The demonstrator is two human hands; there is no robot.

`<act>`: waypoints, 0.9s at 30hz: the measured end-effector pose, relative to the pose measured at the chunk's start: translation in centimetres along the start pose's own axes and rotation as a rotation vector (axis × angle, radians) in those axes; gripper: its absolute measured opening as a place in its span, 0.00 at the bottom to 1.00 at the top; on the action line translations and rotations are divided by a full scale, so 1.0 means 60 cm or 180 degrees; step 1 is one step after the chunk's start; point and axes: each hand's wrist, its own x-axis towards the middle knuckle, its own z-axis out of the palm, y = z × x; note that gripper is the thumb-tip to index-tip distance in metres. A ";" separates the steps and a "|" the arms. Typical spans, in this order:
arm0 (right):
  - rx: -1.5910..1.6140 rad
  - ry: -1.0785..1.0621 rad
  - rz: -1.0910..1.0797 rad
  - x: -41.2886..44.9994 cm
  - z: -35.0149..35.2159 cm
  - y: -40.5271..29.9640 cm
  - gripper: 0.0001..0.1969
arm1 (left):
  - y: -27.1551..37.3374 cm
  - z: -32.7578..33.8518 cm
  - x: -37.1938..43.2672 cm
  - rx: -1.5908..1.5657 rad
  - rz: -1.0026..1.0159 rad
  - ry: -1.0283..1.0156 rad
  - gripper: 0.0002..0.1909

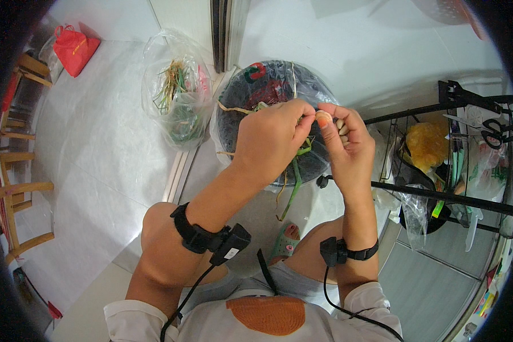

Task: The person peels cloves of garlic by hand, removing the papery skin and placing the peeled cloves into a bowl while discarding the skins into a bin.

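My right hand (pixel 354 147) cups several pale garlic cloves (pixel 343 128) against its curled fingers. Between its thumb and forefinger is one more pale, pinkish clove (pixel 323 114); the thumb tip beside it looks orange. My left hand (pixel 268 137) is at the clove's left side, thumb and forefinger pinched together; whether a bit of skin is between them is too small to tell. Both hands are above a dark round bin (pixel 235 130) lined with clear plastic. Green onion leaves (pixel 297 179) hang over its near rim, and my left hand hides part of its contents.
Left of the bin, a clear plastic bag (pixel 184 124) holds green onions with roots. A black wire rack (pixel 436 194) with scissors (pixel 491 130), a yellow bag (pixel 425 143) and a knife (pixel 473 228) stands at right. Wooden chairs (pixel 28 188) and a red bag (pixel 75 50) are at left.
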 end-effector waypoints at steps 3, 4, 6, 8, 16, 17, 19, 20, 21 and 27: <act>0.0764 0.0139 0.0035 -0.001 0.013 0.007 0.08 | 0.003 0.005 -0.003 0.0079 -0.0108 -0.0019 0.05; 0.0761 0.0142 0.0037 -0.001 0.011 0.009 0.08 | 0.002 0.007 -0.004 0.0160 -0.0087 -0.0001 0.06; 0.0219 0.0062 -0.0040 -0.001 0.007 0.013 0.09 | 0.000 0.009 -0.005 0.0241 -0.0026 0.0052 0.06; 0.0124 0.0035 -0.0104 0.000 0.008 0.009 0.10 | -0.001 0.009 -0.005 0.0333 0.0033 0.0107 0.06; 0.1023 -0.0060 0.0191 0.000 0.008 0.007 0.11 | 0.002 0.006 -0.001 0.0207 -0.0056 0.0090 0.07; 0.0517 -0.0067 0.0110 0.000 0.007 0.006 0.10 | 0.002 0.006 -0.002 0.0203 -0.0053 0.0089 0.07; 0.0026 -0.0087 0.0030 -0.001 0.010 0.007 0.10 | 0.001 0.004 -0.004 0.0461 -0.0046 0.0033 0.07; -0.0076 -0.0084 -0.0037 -0.001 0.013 0.007 0.10 | 0.000 0.004 -0.004 0.0469 -0.0049 0.0033 0.07; -0.0192 -0.0074 -0.0103 -0.001 0.013 0.006 0.10 | 0.000 0.006 -0.004 0.0551 0.0035 0.0080 0.07; 0.0290 -0.0225 0.0156 -0.001 0.010 0.014 0.09 | 0.000 0.005 -0.003 0.0676 0.0297 0.0088 0.08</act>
